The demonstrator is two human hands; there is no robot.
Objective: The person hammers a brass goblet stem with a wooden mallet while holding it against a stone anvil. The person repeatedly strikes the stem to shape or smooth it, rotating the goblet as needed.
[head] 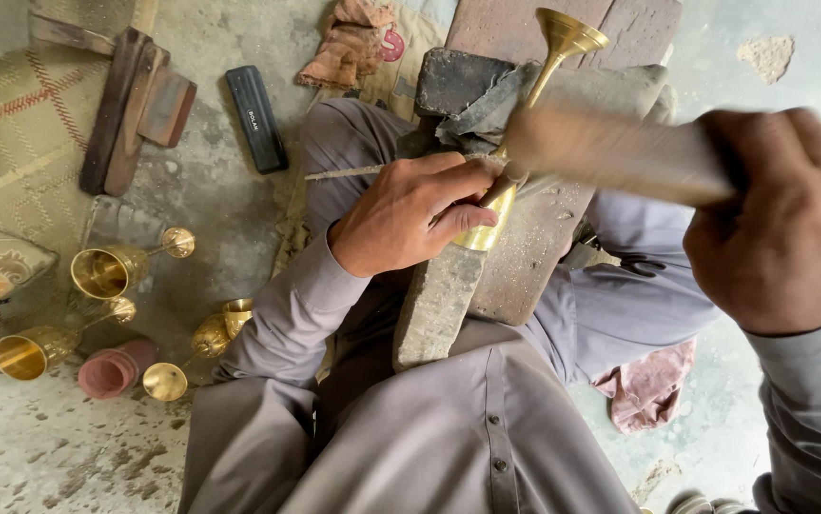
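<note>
Left hand gripping brass goblet at cup end, pinning it on stone block over lap. Goblet's long axis running up-right, foot away from body. Right hand clenching blurred mallet, hovering just above stem, crossing it.

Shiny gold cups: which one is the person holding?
The brass goblet lying across the stone block, gripped by the left hand. The other goblets lie untouched on the floor.
</note>
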